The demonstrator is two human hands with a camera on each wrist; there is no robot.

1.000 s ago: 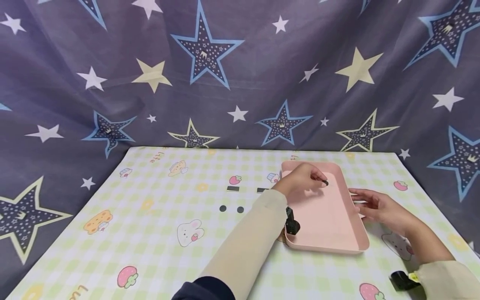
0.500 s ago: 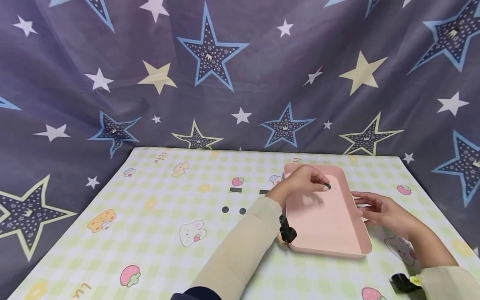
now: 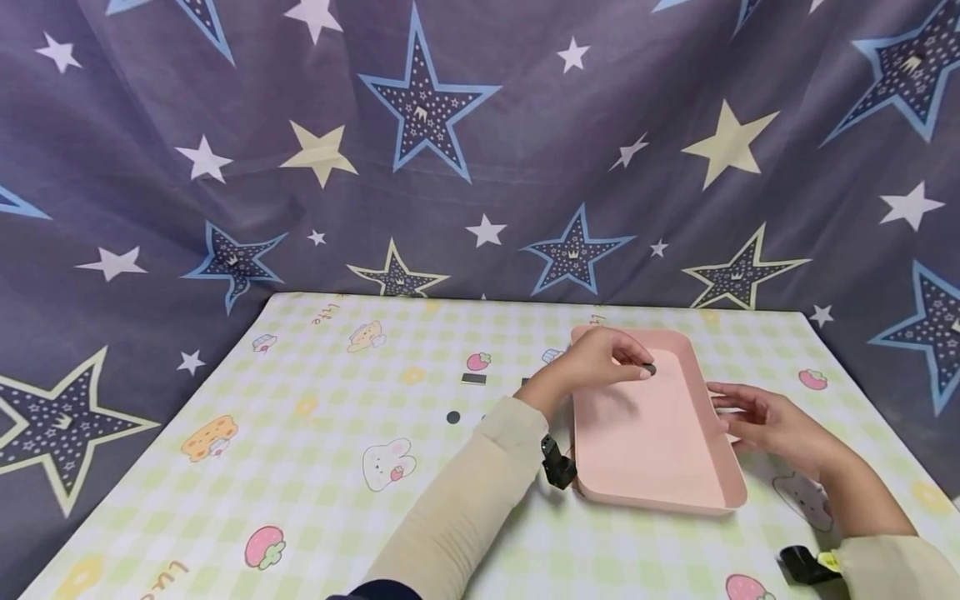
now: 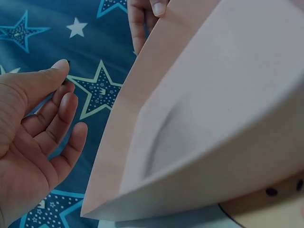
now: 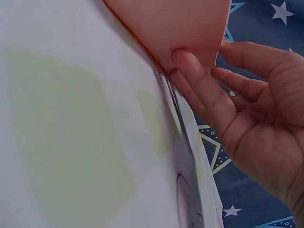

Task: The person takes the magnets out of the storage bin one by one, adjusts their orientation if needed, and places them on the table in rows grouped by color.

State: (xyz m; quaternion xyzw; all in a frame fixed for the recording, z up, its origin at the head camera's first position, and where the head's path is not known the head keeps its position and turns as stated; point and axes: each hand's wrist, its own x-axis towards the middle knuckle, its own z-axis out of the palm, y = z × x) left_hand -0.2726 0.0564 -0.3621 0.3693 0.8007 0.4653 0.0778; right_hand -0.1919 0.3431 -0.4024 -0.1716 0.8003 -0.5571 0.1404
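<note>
Between thumb and fingertips, my left hand (image 3: 600,360) pinches a small black disc (image 3: 649,368) over the far part of a shallow pink tray (image 3: 652,450). In the left wrist view only a dark sliver of the disc shows beside the left thumb (image 4: 59,66). My right hand (image 3: 780,429) is at the tray's right side, its fingers extended and loosely bent. From the right wrist view, its fingertips (image 5: 183,57) touch the outside of the pink wall (image 5: 190,23). No other item shows inside the tray.
Left of the tray lie a black disc (image 3: 453,417) and a dark rectangular piece (image 3: 474,378). A second disc and a second rectangle are mostly hidden behind my left arm. A checked cloth (image 3: 300,483) covers the table; a star-patterned curtain (image 3: 495,167) hangs behind.
The head view has shifted slightly. My left arm has drawn a little to the left, with the disc still pinched. My right hand stays at the tray's side.
</note>
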